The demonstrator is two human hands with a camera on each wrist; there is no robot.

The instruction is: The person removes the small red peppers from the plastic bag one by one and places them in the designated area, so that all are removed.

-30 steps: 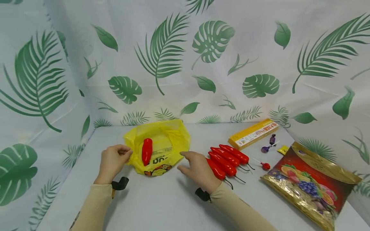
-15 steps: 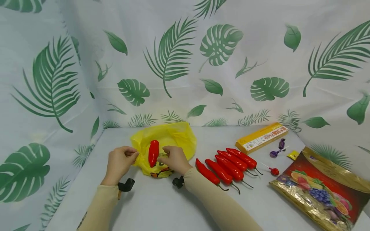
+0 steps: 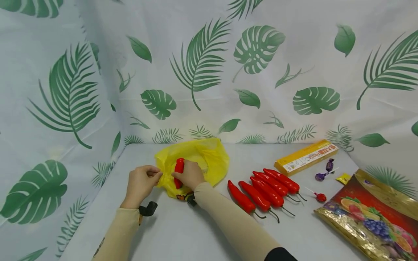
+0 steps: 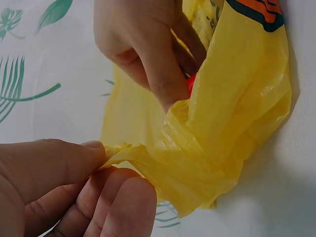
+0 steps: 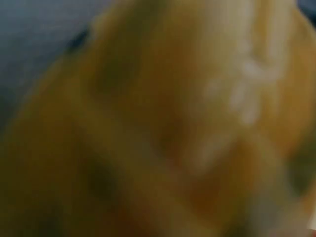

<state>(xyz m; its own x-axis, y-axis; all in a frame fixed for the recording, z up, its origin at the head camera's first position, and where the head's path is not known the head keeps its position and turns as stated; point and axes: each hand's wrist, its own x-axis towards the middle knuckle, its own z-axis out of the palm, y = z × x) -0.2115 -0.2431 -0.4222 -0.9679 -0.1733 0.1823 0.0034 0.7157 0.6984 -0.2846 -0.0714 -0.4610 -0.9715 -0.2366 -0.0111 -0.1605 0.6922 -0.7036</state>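
Left hand (image 3: 141, 184) pinches gathered edge of thin yellow plastic bag (image 3: 209, 159), thumb against fingers; same pinch seen close in left wrist view (image 4: 64, 192). Right hand (image 3: 188, 174) curled round glossy red chilli pepper (image 3: 178, 170) at bag's mouth, near left side of grey table (image 3: 202, 232). Right wrist view blurred yellow, nothing readable. Four more red chilli peppers (image 3: 264, 190) lie in row right of bag. Beyond: long yellow box (image 3: 305, 156), wrapped sweets (image 3: 323, 174), gold-red fruit-print packet (image 3: 372, 214).
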